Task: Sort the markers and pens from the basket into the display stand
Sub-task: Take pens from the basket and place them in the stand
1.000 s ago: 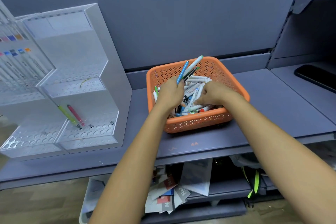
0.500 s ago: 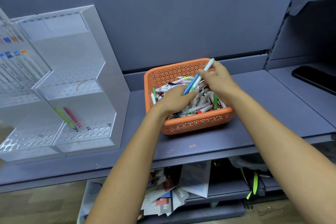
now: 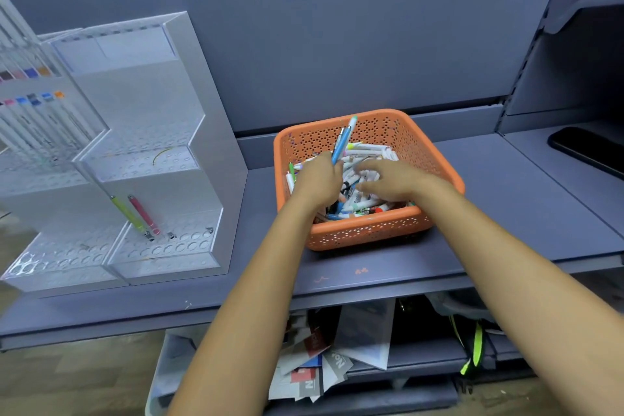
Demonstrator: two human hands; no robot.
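Plastic markers, likely light, stiff and slippery, fill the orange basket; above it, left hand grips two pens by their lower barrels, right hand spreads open-fingered.

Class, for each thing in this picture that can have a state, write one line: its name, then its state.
orange basket, upright, well filled with markers
left hand, gripping a blue pen and a white marker, pointing up
right hand, open, fingers spread over the markers
display stand, green pen and pink pen lean in its lowest tier
phone, flat, screen dark
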